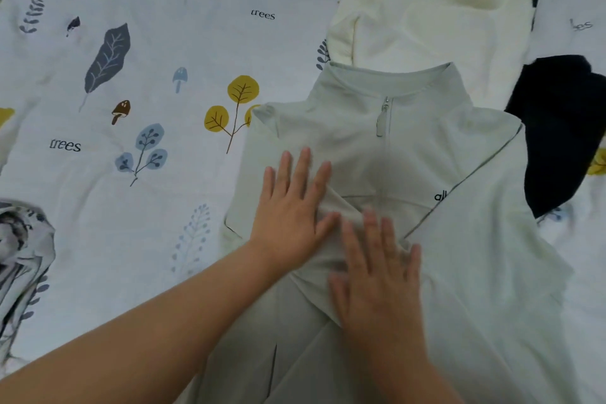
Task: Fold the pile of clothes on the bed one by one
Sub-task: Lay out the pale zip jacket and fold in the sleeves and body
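Pressing flat on a pale green zip top (387, 154), both hands lie with straight, spread fingers and grip nothing. The right hand (377, 275) is nearest, resting on the sleeves that cross over the front of the top. The left hand (292, 203) lies just beyond it and to the left, flat on the folded-in left sleeve, its thumb close to the right hand's fingers. The top lies face up on the bed sheet (137, 52), toward the right side, with its collar and zip pointing to the far edge. A crumpled patterned cloth (23, 249) sits at the near left edge. To the left of the top, the leaf-print sheet is wide and open all the way to the far edge. Past the collar lies a cream top (436, 20), touching the green one. A dark navy garment (560, 128) lies at the right edge, partly under the other clothes.
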A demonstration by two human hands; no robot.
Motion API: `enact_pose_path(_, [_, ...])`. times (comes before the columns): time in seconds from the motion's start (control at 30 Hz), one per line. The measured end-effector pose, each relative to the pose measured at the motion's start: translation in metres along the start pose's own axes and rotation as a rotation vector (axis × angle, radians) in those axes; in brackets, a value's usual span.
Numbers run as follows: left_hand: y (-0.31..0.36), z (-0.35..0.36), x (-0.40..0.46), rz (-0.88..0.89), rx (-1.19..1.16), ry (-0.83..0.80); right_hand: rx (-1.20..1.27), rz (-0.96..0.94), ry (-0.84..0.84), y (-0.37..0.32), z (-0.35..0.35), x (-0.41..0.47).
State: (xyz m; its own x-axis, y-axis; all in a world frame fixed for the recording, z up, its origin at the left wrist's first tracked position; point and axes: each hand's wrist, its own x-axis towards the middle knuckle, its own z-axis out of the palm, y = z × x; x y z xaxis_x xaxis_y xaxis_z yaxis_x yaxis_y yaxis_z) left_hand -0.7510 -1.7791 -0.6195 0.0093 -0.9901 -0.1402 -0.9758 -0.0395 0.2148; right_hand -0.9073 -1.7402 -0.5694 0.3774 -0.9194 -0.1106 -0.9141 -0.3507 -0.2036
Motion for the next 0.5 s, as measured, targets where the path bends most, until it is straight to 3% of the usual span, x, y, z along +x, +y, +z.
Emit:
enact_pose_path(0.1, [-0.008, 0.014, -0.015, 0.054, 0.087, -0.085, -0.021, -0.033, -0.205, 0.017, 0.024, -0.023])
enact_pose_path(0.2, [-0.009, 0.014, -0.015, 0.042, 0.109, -0.088, 0.006, -0.027, -0.251, 0.037, 0.029, -0.039])
enact_pose_path(0.33, [0.0, 0.005, -0.014, -0.004, 0.135, -0.125, 0.057, -0.047, -0.167, 0.045, 0.014, -0.048])
enact_pose_path(0.4, [0.008, -0.004, -0.019, -0.015, 0.118, -0.113, 0.101, -0.018, -0.007, 0.054, 0.005, -0.055])
enact_pose_path(0.43, [0.014, -0.009, -0.024, -0.004, 0.094, -0.101, 0.146, 0.061, 0.044, 0.061, 0.0, -0.06])
enact_pose_path(0.5, [0.024, -0.015, -0.037, 0.035, 0.042, -0.087, 0.191, 0.292, -0.008, 0.077, -0.013, -0.073])
